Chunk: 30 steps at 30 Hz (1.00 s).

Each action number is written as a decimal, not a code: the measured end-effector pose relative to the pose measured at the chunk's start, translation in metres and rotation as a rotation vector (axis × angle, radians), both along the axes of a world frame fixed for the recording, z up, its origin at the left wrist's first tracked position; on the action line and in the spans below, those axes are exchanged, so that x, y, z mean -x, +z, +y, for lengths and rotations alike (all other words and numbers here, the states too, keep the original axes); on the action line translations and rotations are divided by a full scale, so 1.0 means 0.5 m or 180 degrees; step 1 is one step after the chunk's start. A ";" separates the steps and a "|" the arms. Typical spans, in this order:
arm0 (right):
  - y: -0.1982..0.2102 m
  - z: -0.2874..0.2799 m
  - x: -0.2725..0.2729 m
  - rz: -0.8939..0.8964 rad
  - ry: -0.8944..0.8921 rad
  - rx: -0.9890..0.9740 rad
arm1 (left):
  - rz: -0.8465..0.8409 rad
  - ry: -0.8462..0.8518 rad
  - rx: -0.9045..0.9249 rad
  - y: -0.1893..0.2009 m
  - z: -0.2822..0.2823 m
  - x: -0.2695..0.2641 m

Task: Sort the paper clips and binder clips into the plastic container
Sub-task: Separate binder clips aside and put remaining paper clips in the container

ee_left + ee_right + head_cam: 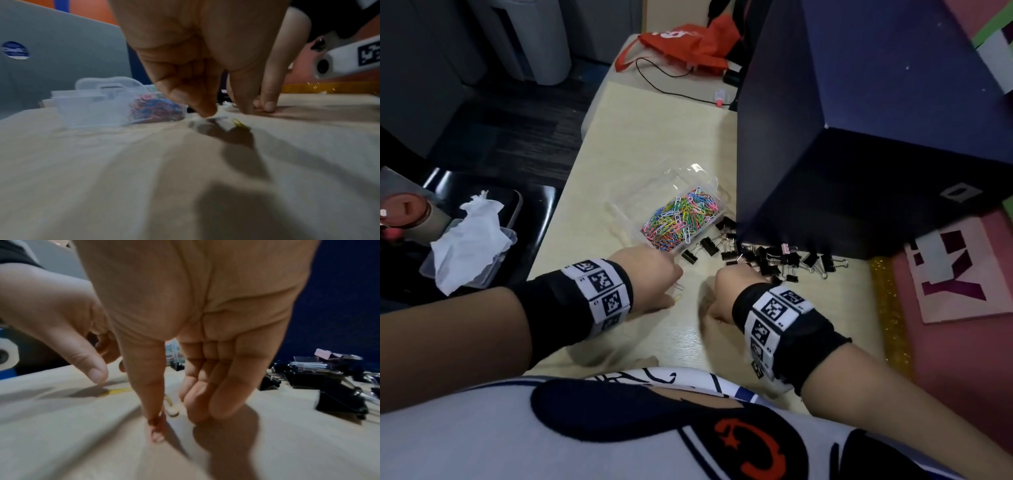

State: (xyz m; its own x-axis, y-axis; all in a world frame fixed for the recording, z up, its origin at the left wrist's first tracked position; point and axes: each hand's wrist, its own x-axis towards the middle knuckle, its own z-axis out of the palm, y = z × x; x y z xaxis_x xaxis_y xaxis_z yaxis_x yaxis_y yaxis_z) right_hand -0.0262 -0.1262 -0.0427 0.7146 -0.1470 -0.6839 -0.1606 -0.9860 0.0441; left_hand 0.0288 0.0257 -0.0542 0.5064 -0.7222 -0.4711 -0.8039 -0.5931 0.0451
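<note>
A clear plastic container (633,219) holds a heap of coloured paper clips (681,216) in one compartment. Black binder clips (774,257) lie scattered to its right on the table. My left hand (674,277) points down just in front of the container. Its index fingertip (205,112) presses on the end of a pale paper clip (218,118), with the thumb slightly apart. A yellow paper clip (239,123) lies beside it. My right hand (176,423) is a little to the right, thumb and fingers reaching down around a beige paper clip (171,407) on the table without gripping it.
A tall dark blue box (859,137) stands right behind the binder clips. An orange bag (688,48) and a black cable (671,89) lie at the far end. Left of the table edge, a clear box with tissue (469,246) sits on a black seat.
</note>
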 end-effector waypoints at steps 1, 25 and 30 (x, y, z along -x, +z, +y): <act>-0.009 0.004 0.003 -0.0084 -0.0083 -0.0035 | -0.0014 0.0020 -0.0098 -0.005 -0.004 0.004; -0.023 0.001 0.030 -0.0391 -0.0118 -0.0375 | -0.0187 0.0163 0.0151 -0.021 -0.014 0.020; 0.002 -0.009 0.001 -0.0748 -0.0494 -0.0662 | -0.0202 0.0484 0.1058 0.019 0.007 -0.030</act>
State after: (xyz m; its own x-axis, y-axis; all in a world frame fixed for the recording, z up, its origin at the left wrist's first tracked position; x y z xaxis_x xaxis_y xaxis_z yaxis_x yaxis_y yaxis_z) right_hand -0.0266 -0.1306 -0.0417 0.8361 -0.1411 -0.5301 -0.2913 -0.9330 -0.2112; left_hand 0.0440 0.0294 -0.0446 0.6405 -0.7448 -0.1875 -0.7150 -0.6673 0.2083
